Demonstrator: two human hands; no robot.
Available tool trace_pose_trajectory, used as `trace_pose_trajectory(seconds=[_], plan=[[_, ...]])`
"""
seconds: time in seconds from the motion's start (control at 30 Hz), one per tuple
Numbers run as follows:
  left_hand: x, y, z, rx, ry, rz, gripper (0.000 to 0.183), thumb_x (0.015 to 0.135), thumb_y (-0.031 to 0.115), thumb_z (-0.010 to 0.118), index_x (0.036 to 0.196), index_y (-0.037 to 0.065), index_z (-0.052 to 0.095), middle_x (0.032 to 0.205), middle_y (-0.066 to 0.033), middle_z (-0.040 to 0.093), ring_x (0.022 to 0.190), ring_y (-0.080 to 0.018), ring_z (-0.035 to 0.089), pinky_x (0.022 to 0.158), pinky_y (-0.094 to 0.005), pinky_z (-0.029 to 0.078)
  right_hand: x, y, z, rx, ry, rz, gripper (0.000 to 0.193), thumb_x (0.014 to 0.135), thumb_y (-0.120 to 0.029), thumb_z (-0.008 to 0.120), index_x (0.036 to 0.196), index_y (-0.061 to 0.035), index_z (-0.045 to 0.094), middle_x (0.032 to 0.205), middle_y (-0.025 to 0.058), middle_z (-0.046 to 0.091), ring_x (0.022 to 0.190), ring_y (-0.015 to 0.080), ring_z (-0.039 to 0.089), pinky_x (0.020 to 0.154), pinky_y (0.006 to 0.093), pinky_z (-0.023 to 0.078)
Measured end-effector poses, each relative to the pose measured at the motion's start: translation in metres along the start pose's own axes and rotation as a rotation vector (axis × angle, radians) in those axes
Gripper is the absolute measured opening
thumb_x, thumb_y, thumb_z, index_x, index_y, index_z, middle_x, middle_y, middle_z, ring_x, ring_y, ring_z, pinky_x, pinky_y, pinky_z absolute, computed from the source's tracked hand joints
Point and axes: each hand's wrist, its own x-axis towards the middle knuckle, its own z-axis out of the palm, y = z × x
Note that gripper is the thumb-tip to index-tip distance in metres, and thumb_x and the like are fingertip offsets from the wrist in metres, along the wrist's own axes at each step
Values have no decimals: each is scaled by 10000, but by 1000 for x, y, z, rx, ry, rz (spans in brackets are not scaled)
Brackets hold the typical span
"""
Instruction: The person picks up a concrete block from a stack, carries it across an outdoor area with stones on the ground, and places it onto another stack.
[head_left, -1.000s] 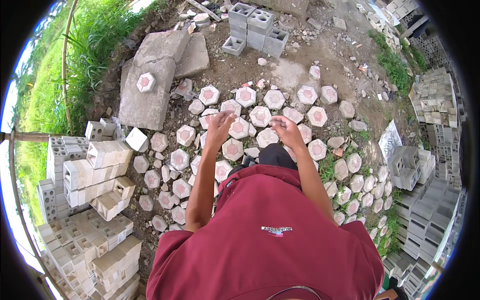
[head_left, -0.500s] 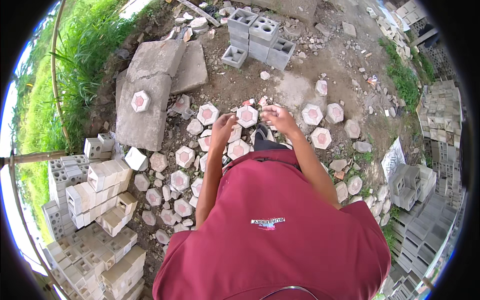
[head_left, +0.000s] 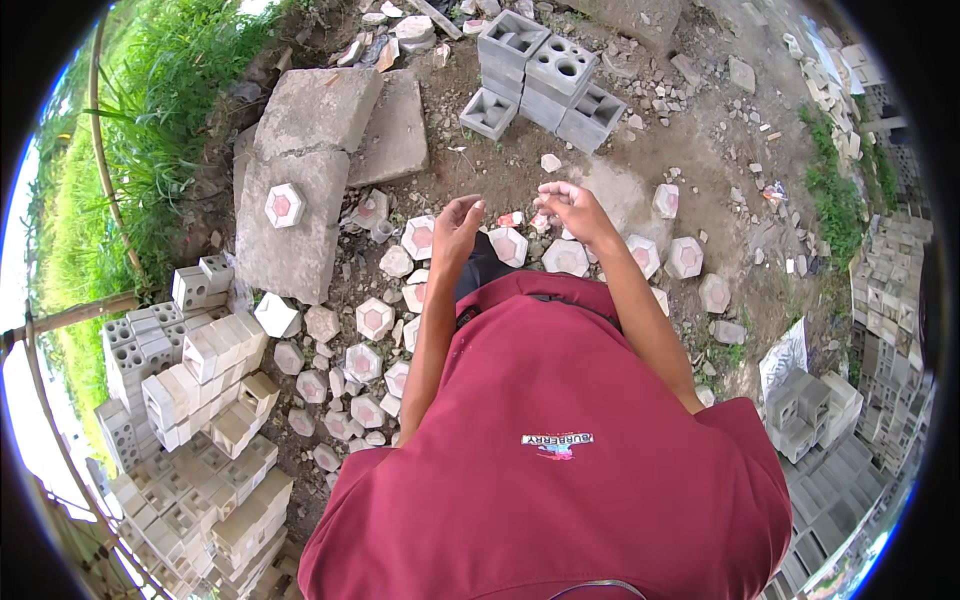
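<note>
My left hand (head_left: 460, 225) is raised over the ground with its fingers loosely bent and nothing in it. To its right my right hand (head_left: 572, 210) hovers at about the same height, fingers apart and bent, also without anything in them. A hexagonal paver (head_left: 508, 246) with a pinkish centre lies on the ground below the gap between the hands. Another hexagonal paver, plain whitish (head_left: 566, 258), lies just below my right hand. Left of my left hand is a further pink-centred paver (head_left: 419, 237). Neither hand appears to touch a paver.
A pink-centred paver (head_left: 284, 205) rests on a cracked concrete slab (head_left: 300, 150). Stacked hollow blocks (head_left: 560, 70) stand ahead, with more block piles at the left (head_left: 210, 400) and right (head_left: 810, 405). Several pavers and rubble litter the dirt around me. Tall grass grows at the left.
Both hands have moved forward, slightly further from my body. My torso has leaned forward, covering my foot and some nearer pavers. The whitish paver below my right hand now shows more fully.
</note>
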Motion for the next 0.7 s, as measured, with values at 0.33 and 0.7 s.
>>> trace_pose_trajectory(seconds=[0.33, 0.7], plan=[[214, 55, -38, 165, -88, -71, 360, 958, 302, 567, 1168, 15, 616, 1085, -72, 674, 1019, -166, 621, 862, -311, 469, 154, -11, -17, 78, 179, 152, 342, 947, -218, 557, 1222, -16, 573, 1057, 76, 686, 907, 147, 653, 768, 288, 503], [464, 97, -108, 332, -409, -231, 360, 953, 297, 573, 1159, 7, 627, 1045, -70, 683, 972, -127, 612, 829, -280, 471, 355, -82, 20, 201, 417, 126, 341, 944, -239, 591, 1201, -14, 584, 1056, 98, 686, 941, 159, 656, 789, 280, 502]])
